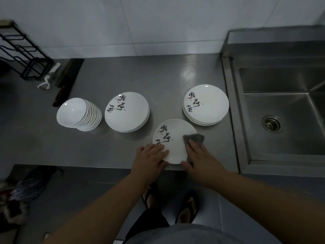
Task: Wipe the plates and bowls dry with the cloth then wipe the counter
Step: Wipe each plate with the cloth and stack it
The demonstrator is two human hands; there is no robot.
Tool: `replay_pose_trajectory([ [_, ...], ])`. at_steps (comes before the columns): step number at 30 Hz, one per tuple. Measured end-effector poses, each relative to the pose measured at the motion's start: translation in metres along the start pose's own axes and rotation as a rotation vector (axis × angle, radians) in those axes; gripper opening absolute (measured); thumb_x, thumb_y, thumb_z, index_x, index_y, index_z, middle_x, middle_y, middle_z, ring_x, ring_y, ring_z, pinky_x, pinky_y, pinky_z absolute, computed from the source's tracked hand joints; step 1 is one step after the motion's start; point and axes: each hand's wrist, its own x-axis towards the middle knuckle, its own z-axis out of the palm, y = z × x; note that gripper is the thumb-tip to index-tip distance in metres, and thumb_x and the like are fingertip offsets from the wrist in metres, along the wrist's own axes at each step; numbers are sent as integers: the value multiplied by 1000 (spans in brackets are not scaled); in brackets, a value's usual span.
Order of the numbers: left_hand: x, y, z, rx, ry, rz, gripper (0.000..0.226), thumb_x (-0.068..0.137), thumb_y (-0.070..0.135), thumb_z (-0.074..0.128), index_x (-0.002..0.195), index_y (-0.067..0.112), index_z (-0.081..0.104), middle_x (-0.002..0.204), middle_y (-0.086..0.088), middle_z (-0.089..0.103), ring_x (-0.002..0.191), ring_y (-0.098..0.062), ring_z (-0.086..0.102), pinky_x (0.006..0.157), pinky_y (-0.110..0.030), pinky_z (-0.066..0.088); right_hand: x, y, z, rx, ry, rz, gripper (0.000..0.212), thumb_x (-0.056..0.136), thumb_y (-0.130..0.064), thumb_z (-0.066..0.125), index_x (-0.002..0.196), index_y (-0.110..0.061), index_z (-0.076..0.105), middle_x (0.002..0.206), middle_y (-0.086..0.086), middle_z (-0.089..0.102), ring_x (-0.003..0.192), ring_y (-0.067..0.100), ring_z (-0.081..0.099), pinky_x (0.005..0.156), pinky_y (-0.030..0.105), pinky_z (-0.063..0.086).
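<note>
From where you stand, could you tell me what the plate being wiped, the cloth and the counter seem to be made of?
White round plate with black brush lettering: likely glazed ceramic, though melamine is possible; smooth and faintly shiny. Grey crumpled cloth: soft, matte textile, perhaps microfibre. Grey metal counter: probably brushed stainless steel, with dull reflections.

Dim light, wide-angle bending, blurred dark edges
</note>
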Motion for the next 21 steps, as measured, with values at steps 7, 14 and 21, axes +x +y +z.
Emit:
replay_pose_trajectory([
  [7,0,20,3,-22,52,-66,38,87,50,53,116,36,73,120,12,69,100,-21,59,85,-36,32,20,5,1,55,53,9,91,97,-69,25,165,-12,4,173,4,-7,158,32,-9,129,42,4],
  [14,2,11,-13,-40,-51,-105,71,77,75,57,135,33,61,144,10,54,134,-18,45,104,-42,24,-1,22,-5,7,22,-87,102,89,-84,9,165,-16,12,173,0,0,159,28,-2,126,36,5],
  [21,3,9,-8,-1,-9,-75,44,80,56,73,117,33,74,127,12,66,120,-17,54,95,-39,30,13,-1,9,88,74,54,87,102,-62,35,165,-11,1,172,4,-11,156,36,-15,129,48,4],
])
